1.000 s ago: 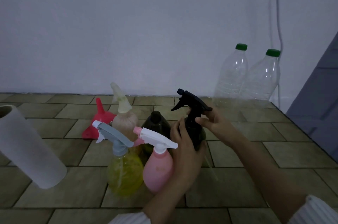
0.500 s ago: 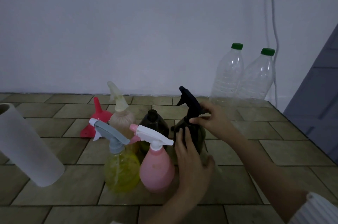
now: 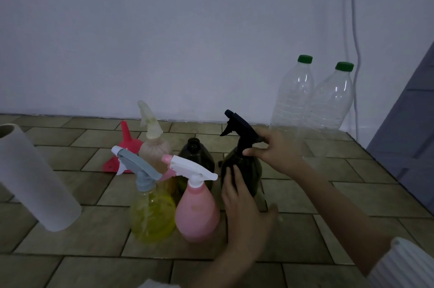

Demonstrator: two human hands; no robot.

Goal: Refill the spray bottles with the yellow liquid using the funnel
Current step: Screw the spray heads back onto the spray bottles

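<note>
1. Head view, hands: the right hand (image 3: 277,151) reaches in from the right, its grip pinching the black trigger head (image 3: 239,126) of the dark spray bottle (image 3: 244,167) at the neck, thumb on the near side, fingers behind; the left hand (image 3: 244,212) comes up from the near edge, its grip spread and loose, fingertips touching the lower near side of the same bottle, thumb held apart to the right; a white ribbed sleeve (image 3: 404,264) shows at the near right corner.
2. Head view, bottles: the dark spray bottle stands upright on the tiled bench (image 3: 328,229), its nozzle pointing left; just left of it stands a pink spray bottle (image 3: 197,214) with a white trigger; left of that, touching or nearly so, a clear bottle of yellow liquid (image 3: 152,219) with a grey trigger; behind these stands a dark bottle with an open neck (image 3: 195,158), no trigger on it; further left and back, a cloudy beige spray bottle (image 3: 152,146).
3. Head view, funnel: the red funnel (image 3: 124,146) sits mouth down on the bench, spout up, behind the beige bottle and partly hidden by it.
4. Head view, surroundings: two clear plastic bottles with green caps (image 3: 310,104) stand at the far right against the white wall (image 3: 164,41); a white paper roll (image 3: 32,182) leans in at the near left; a white cable (image 3: 354,29) hangs down the wall.
</note>
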